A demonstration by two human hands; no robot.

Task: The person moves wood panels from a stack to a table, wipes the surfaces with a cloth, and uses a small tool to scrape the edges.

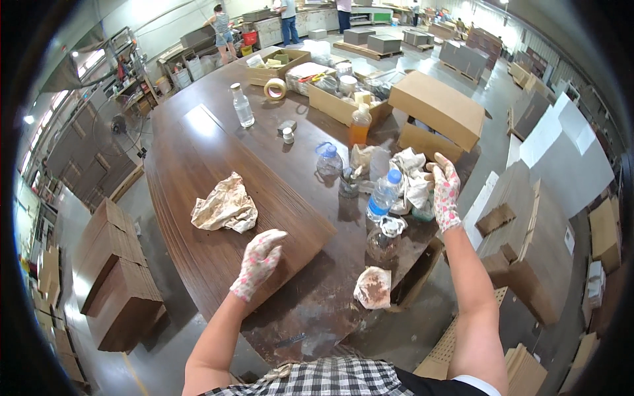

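Observation:
Both my hands wear white gloves with pink dots. My left hand (259, 263) is open over the stacked brown wood-grain panels (290, 221), fingers stretched to the right, nothing in it. A crumpled, stained cloth (225, 204) lies on the panels just beyond it. On the right, my right hand (446, 188) is raised and open beside a heap of white rags (411, 178); whether it touches them I cannot tell. Left of the rags stands a clear water bottle (384, 195) with a blue cap. Nearer me are a clear jar (383, 243) with a rag on top and a brown-stained cloth (374, 288).
A blue-lidded jug (328, 162), a bottle of orange liquid (359, 125), a clear glass bottle (242, 105) and a tape roll (275, 89) stand farther back. Cardboard boxes (439, 105) line the table's far right. Panel stacks (119, 277) flank the table. People work in the background.

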